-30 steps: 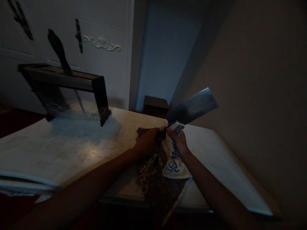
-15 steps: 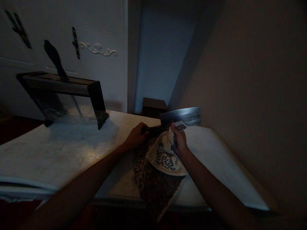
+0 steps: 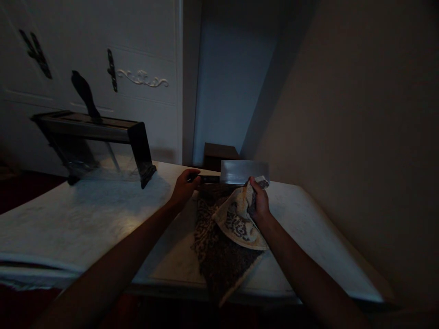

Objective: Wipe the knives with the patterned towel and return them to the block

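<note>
Black-framed stand (image 3: 82, 131): far left on the pale tabletop (image 3: 103, 217), with one dark handle (image 3: 84, 93) rising from its top; the cleaver is out of it, if it belongs there at all.
White door (image 3: 144, 55): behind the stand, with carved trim; no part in the work.
Left hand (image 3: 185, 185): fingers curled round the butt of the handle, grasping the cleaver (image 3: 240, 170).
Cleaver: level, blade reaching rightward over the table's far side; taken up and steadied, not set down.
Patterned cloth (image 3: 236, 224): below the blade, its light face folded over, the brown part draped past the table's near edge; its bunched top overlaps the blade's lower right, though contact cannot be told.
Right hand (image 3: 261, 201): clenched on the bunched cloth, thumb uppermost, close to the blade.
Progress on the blade: seemingly midway, as both hands are engaged; too dark to judge how clean the metal is. Laying down cleaver and cloth appears undone.
</note>
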### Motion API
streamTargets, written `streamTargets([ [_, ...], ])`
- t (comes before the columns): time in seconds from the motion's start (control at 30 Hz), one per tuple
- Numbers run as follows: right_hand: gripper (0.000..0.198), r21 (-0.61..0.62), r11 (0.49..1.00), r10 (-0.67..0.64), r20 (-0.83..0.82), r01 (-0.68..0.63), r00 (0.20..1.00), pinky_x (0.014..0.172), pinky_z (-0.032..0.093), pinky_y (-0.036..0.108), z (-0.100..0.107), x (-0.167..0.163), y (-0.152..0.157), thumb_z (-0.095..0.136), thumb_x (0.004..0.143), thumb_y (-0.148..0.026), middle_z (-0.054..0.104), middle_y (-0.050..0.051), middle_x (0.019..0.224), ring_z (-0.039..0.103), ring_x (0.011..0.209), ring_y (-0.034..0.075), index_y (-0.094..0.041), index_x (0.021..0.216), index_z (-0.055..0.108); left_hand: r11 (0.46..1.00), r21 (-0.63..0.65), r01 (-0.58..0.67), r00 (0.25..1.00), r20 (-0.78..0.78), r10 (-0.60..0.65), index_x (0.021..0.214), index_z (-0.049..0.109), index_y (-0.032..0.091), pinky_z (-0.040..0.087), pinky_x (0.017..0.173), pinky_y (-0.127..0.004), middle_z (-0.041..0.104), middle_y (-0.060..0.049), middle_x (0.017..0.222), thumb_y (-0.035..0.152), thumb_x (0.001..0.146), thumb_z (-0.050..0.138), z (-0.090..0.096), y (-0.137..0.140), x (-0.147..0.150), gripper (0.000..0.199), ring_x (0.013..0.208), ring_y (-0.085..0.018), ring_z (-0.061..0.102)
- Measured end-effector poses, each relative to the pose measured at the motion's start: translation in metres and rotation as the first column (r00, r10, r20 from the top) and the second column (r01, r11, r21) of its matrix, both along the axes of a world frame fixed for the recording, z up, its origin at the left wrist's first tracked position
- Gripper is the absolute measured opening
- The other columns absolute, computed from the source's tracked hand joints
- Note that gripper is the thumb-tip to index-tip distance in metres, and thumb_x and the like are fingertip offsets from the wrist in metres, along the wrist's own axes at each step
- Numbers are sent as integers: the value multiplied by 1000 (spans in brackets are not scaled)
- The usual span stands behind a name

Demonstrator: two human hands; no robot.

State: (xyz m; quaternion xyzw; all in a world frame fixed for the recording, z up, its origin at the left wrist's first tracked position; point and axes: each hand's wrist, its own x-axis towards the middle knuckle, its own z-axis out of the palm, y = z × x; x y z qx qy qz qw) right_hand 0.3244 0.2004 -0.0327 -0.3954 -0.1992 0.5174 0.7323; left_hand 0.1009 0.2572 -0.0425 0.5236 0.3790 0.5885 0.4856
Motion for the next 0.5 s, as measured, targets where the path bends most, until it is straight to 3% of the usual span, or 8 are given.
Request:
streamTargets([
  [0.23,15,-83,991,101,-37,-104,994,52,54,27,0,8,0,68,72,-29,65,-1,52,59,42,15,-19,65,60,985,-131,109,954,291,-67,95,61,12,53,64,-26,66,-2,79,32,59,82,6,-3,5,46,66,-12,63],
  [0.33,12,-90,990,107,-51,-111,993,52,55,26,1,10,-1,68,72,-27,67,0,54,61,44,15,-19,67,61,968,-175,182,931,346,-112,97,64,11,52,64,-24,65,0,76,25,55,86,7,-6,9,49,65,-10,62],
  [0.43,8,-89,991,99,-57,-104,993,53,55,26,2,10,-1,68,72,-25,69,0,57,63,46,16,-19,71,64,958,-151,243,916,360,-175,106,63,14,52,65,-24,67,1,79,20,52,87,9,-11,9,60,66,-10,63],
  [0.5,7,-95,990,97,-66,-103,993,54,56,27,3,11,-1,68,72,-25,69,0,57,62,44,16,-19,71,65,957,-93,275,906,360,-225,110,62,16,53,70,-26,70,-3,94,20,54,87,11,-14,9,62,74,-12,66],
])
